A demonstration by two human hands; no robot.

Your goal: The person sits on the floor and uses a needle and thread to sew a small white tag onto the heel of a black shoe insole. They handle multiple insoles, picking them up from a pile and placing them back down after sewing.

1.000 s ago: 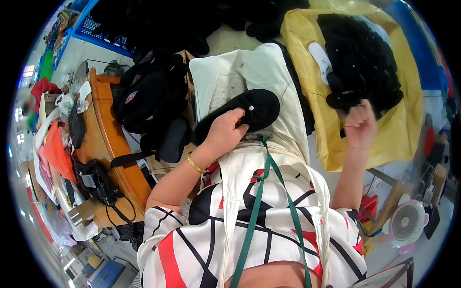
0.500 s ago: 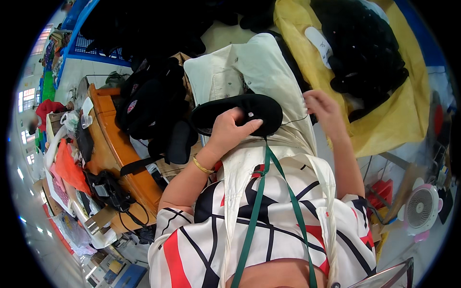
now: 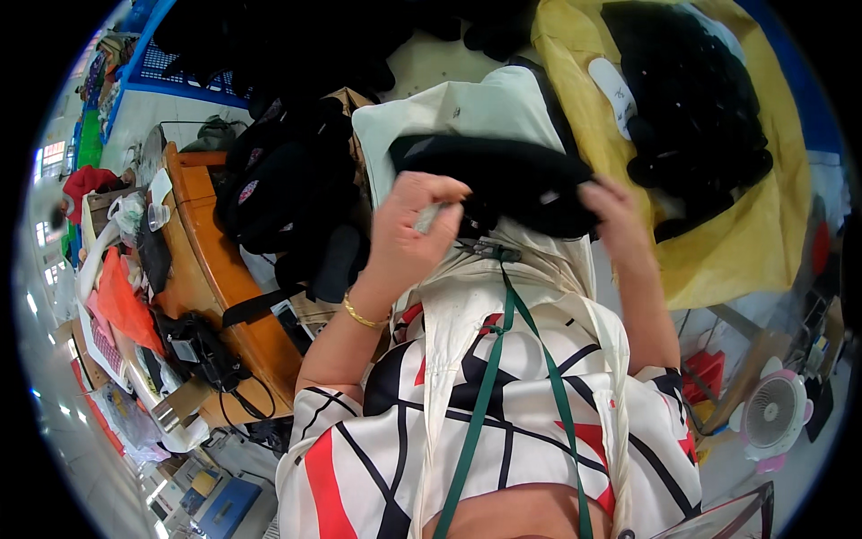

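Setting: cluttered workshop, cream apron (image 3: 503, 305) spread in front of the person.
Left hand (image 3: 409, 238): fingers curled around black shoe sole (image 3: 503, 175).
Right hand (image 3: 615, 220): fingers clasp the sole's other end.
Beyond: yellow cloth (image 3: 745, 242) heaped with dark pieces.
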